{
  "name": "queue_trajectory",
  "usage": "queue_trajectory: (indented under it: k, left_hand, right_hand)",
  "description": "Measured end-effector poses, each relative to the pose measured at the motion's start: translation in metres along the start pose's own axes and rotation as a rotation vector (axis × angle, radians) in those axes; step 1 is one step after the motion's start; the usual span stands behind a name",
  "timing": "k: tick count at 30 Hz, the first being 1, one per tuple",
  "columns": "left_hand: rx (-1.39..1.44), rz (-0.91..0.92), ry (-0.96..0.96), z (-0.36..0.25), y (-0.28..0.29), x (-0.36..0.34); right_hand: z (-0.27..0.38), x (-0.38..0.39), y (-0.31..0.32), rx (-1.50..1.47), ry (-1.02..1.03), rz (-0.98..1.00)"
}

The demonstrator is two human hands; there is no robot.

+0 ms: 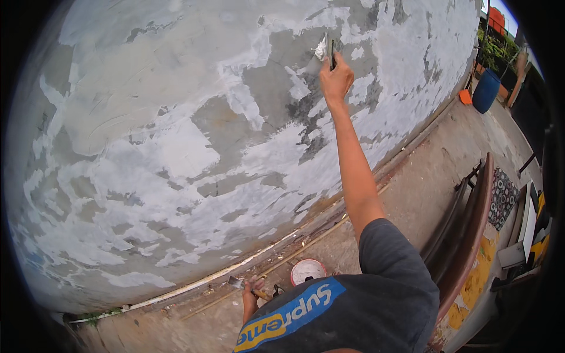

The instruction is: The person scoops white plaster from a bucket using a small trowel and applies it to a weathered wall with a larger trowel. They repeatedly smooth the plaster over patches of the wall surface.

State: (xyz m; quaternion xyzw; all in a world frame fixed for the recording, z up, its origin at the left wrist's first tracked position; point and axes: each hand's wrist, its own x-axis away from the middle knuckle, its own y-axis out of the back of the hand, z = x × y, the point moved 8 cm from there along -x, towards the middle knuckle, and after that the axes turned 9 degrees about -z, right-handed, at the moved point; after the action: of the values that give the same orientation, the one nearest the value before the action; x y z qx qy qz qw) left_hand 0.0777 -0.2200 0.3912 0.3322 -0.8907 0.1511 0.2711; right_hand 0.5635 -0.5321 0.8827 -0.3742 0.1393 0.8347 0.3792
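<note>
My right hand (336,79), arm stretched up, grips a flat putty knife (331,53) at the patchy grey wall (147,82). A lump of white putty (321,49) sits at its blade, and white smears cover much of the surrounding surface. Low down, my left hand (251,297) is closed on a scraper (238,283) with a wooden handle, partly hidden by my shirt. Just right of it, an open bucket of white putty (308,268) stands on the ground, partly behind my body.
A pale pipe (153,299) runs along the wall's foot on concrete ground (412,170). At right are a curved reddish-brown bench-like piece (474,247), a patterned mat (503,197) and stacked boards (518,241). A blue barrel (487,90), an orange object (465,96) and plants stand farther back.
</note>
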Motion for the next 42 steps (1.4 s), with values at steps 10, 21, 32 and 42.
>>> queue_trajectory:
  k: [10,21,32,42]
  left_hand:
    - [-0.01,0.048,-0.053,-0.013,-0.005,-0.027]
    - [0.023,0.017,-0.029,-0.002,-0.014,-0.022]
    - [0.007,0.042,0.018,0.019,-0.007,-0.025]
    - [-0.041,0.079,-0.041,-0.012,-0.037,-0.021]
  right_hand:
    - [0.017,0.045,0.009,-0.224,0.471,0.15]
    - [-0.022,-0.063,-0.008,-0.049,-0.031,-0.196]
    - [0.026,0.013,-0.008,-0.255,0.427,0.073]
    - [-0.057,-0.078,0.029,-0.07,-0.022,-0.166]
